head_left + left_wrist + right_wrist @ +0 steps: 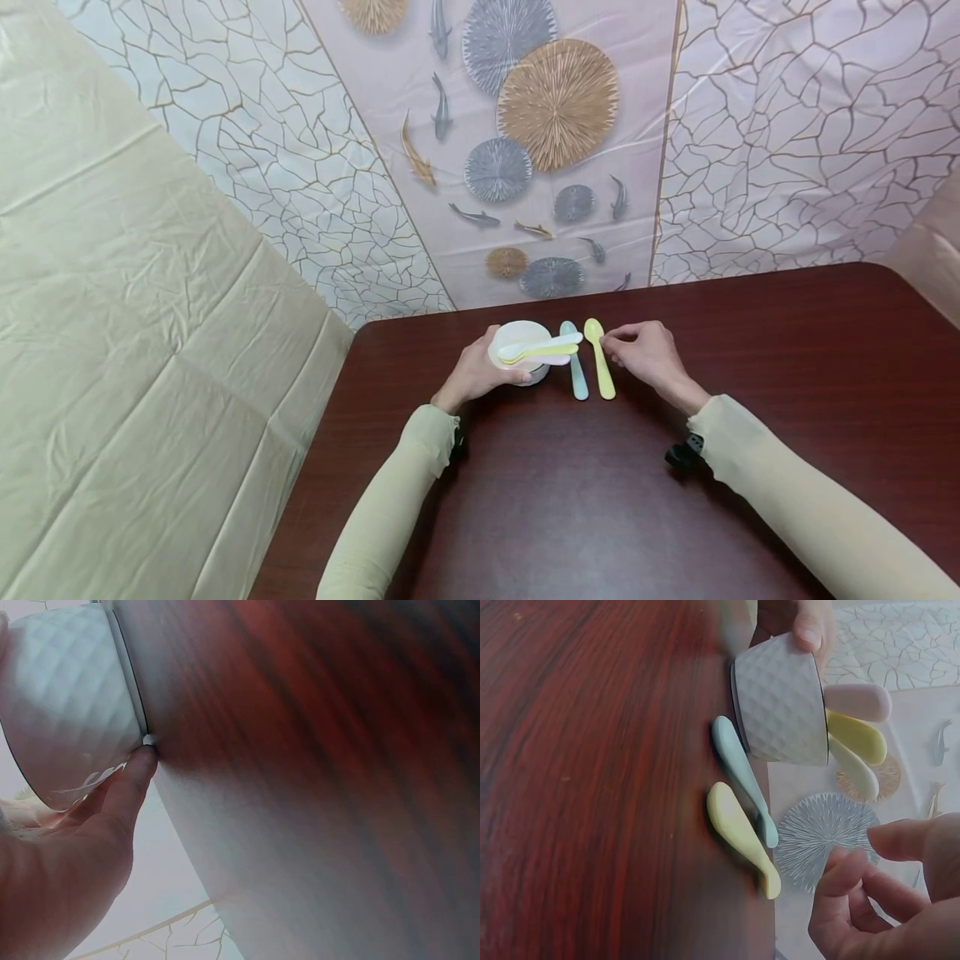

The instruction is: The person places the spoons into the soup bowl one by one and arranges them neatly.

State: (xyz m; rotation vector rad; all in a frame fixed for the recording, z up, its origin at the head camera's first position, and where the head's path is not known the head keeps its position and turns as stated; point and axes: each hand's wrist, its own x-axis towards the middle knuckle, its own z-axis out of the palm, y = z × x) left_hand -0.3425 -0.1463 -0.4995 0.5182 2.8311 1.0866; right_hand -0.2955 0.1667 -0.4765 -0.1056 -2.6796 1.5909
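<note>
A white bowl [517, 328] with a diamond-textured outside stands on the table, its wall [67, 697] filling the left wrist view's upper left. My left hand [480, 367] grips it by the side. Inside lie a white spoon [562, 339], a yellow spoon [862, 739] and a pale pink spoon [859, 701], handles over the rim to the right. On the table beside the bowl lie a light blue spoon [578, 375] and another yellow spoon [603, 371], roughly parallel. My right hand [645, 354] hovers beside this yellow spoon, fingers loosely bent, nothing between thumb and fingertips.
The dark reddish-brown table [562, 500] extends toward me and to the right. A patterned cloth [555, 108] with discs and fish hangs behind its far edge. A plain cream cloth [150, 333] hangs along the left side. A dark device [682, 454] sits at my right wrist.
</note>
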